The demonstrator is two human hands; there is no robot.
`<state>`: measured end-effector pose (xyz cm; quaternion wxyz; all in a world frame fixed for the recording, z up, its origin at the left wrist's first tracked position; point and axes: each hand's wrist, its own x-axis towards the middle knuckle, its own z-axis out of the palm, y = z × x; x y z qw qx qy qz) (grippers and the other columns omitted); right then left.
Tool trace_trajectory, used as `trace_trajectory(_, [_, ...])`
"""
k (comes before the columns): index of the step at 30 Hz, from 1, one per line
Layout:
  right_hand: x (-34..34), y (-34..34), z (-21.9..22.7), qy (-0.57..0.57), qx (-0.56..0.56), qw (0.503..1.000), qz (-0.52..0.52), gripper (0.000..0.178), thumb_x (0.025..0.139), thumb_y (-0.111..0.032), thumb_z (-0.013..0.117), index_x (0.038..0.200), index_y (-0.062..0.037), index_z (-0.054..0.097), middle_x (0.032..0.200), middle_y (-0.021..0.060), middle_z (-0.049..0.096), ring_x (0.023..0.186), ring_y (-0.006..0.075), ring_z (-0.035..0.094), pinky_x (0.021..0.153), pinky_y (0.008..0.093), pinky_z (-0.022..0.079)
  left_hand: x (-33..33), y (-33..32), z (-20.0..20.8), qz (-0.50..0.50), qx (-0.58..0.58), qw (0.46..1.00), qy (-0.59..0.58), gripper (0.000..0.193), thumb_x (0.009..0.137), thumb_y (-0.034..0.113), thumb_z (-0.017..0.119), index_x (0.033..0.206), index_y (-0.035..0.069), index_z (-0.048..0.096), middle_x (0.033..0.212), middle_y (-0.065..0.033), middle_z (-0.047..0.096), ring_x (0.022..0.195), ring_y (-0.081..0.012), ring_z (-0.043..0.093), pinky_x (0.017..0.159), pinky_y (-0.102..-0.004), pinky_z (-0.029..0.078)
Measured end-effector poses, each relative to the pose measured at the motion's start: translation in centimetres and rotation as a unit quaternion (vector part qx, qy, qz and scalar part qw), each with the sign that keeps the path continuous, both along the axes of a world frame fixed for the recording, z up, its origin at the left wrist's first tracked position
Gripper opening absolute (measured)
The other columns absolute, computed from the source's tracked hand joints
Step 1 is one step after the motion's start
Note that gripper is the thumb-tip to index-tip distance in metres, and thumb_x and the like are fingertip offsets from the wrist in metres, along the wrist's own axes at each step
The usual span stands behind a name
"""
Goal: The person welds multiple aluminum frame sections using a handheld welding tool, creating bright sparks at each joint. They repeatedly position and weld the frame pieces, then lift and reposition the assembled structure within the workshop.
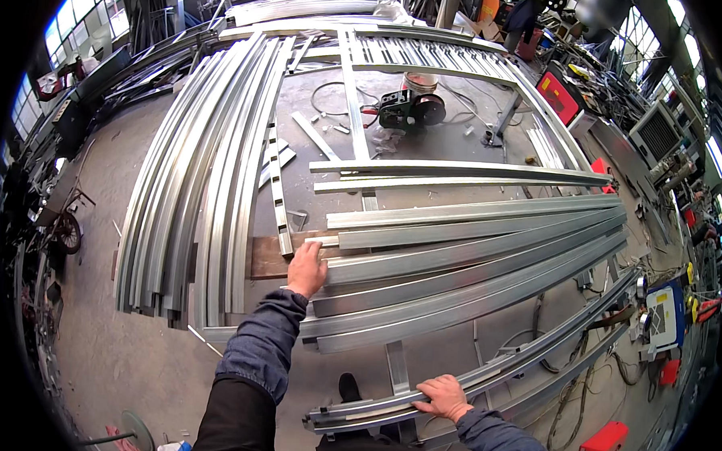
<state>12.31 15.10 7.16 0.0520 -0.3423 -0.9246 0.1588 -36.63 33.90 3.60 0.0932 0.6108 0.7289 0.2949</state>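
My left hand [307, 269] is at the left ends of several silvery square metal tubes [457, 247] laid side by side. Its fingers curl around the end of one tube, though the grip is partly hidden. Closer to my body, my right hand [445, 397] is closed over a long metal rail [524, 363], its thumb on the near side. That rail runs from beside my feet up to the right. Two thinner tubes [460, 172] lie just beyond the tubes by my left hand.
A bundle of long metal profiles [194, 170] lies at the left. Beyond are a welded frame with slats [433, 58] and a dark green machine with a wheel [410, 108]. Red box [602, 445], blue-white case [665, 318] and cables [567, 404] are on the right-hand floor.
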Motion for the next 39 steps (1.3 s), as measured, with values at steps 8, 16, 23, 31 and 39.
trace_trajectory(8, [-0.8, 1.2, 0.0, -0.019, -0.023, 0.999, -0.014, 0.044, 0.088, -0.056, 0.081, 0.110, -0.0184, 0.078, 0.105, -0.0030, 0.078, 0.097, 0.0194, 0.074, 0.095, 0.0371, 0.054, -5.8, 17.9, -1.3, 0.004, -0.021, 0.999, 0.026, 0.049, 0.093, 0.017, 0.075, 0.139, 0.007, 0.066, 0.144, -0.0155, 0.064, 0.138, -0.0384, 0.059, 0.115, -0.0475, 0.051])
trace_trajectory(16, [-1.3, 2.8, -0.7, 0.004, -0.038, 0.999, -0.016, 0.045, 0.087, -0.054, 0.083, 0.113, -0.0178, 0.079, 0.105, -0.0036, 0.078, 0.094, 0.0192, 0.072, 0.093, 0.0343, 0.054, -8.0, 26.9, -6.4, -0.014, -0.144, 0.965, 0.219, 0.060, 0.094, 0.020, 0.074, 0.150, 0.009, 0.059, 0.150, -0.0117, 0.063, 0.146, -0.0317, 0.055, 0.126, -0.0648, 0.034])
trace_trajectory(23, [-1.5, 3.0, -0.3, -0.009, -0.052, 0.998, -0.022, 0.045, 0.088, -0.053, 0.083, 0.114, -0.0165, 0.078, 0.105, -0.0037, 0.078, 0.096, 0.0194, 0.072, 0.096, 0.0346, 0.054, -8.3, 28.3, -5.7, -0.050, -0.213, 0.951, 0.218, 0.035, 0.092, 0.033, 0.083, 0.119, 0.012, 0.076, 0.131, -0.0116, 0.070, 0.135, -0.0313, 0.063, 0.119, -0.0680, 0.039])
trace_trajectory(31, [-0.3, 2.1, -0.5, -0.001, -0.078, 0.997, -0.019, 0.045, 0.091, -0.050, 0.082, 0.119, -0.0145, 0.077, 0.112, -0.0018, 0.078, 0.101, 0.0214, 0.072, 0.097, 0.0362, 0.053, -8.7, 24.9, 1.8, -0.195, -0.126, 0.951, 0.206, 0.027, 0.093, 0.028, 0.073, 0.106, 0.004, 0.071, 0.100, -0.0230, 0.076, 0.099, -0.0455, 0.073, 0.091, -0.0530, 0.059])
trace_trajectory(39, [3.0, -0.1, -1.3, 0.068, -0.042, 0.997, -0.025, 0.047, 0.092, -0.050, 0.079, 0.118, -0.0112, 0.072, 0.111, 0.0043, 0.071, 0.105, 0.0273, 0.068, 0.101, 0.0421, 0.050, 2.6, 6.6, 14.4, -0.387, -0.298, 0.864, 0.122, 0.057, 0.081, 0.035, 0.085, 0.118, 0.002, 0.058, 0.089, -0.0274, 0.073, 0.089, -0.0514, 0.072, 0.080, -0.0589, 0.057])
